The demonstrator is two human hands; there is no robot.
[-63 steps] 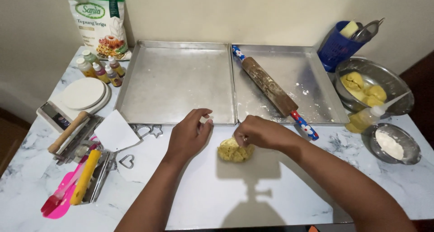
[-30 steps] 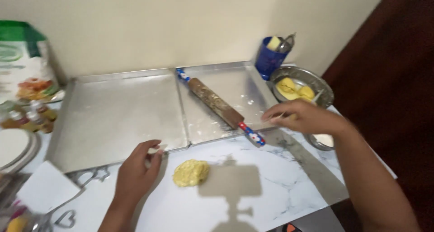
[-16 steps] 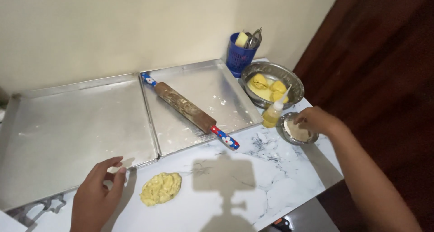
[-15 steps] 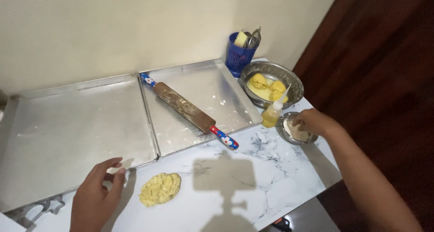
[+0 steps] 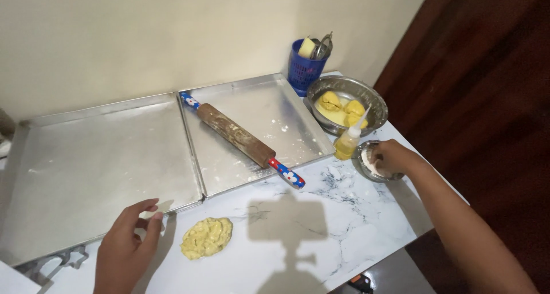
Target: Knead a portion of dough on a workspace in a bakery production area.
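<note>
1. Nearest the viewer, the left hand (image 5: 127,248) rests flat on the white marble bench (image 5: 321,236), fingers loosely apart and holding nothing, just beside a flattened yellow dough piece (image 5: 207,236).
2. The dough piece lies alone on the bare bench, apart from both hands.
3. To the right, the right hand (image 5: 391,157) dips into a small metal bowl (image 5: 363,163) of white flour, fingertips drawn together as if pinching; the pinch itself is hidden.
4. A yellow squeeze bottle (image 5: 348,142) stands touching that bowl.
5. Farther back, a rolling pin (image 5: 240,138) lies diagonally across the right baking tray (image 5: 298,108); a left baking tray (image 5: 86,162) sits beside it.
6. Farthest, a large metal bowl (image 5: 375,108) holds dough balls, near a blue utensil cup (image 5: 300,70).
</note>
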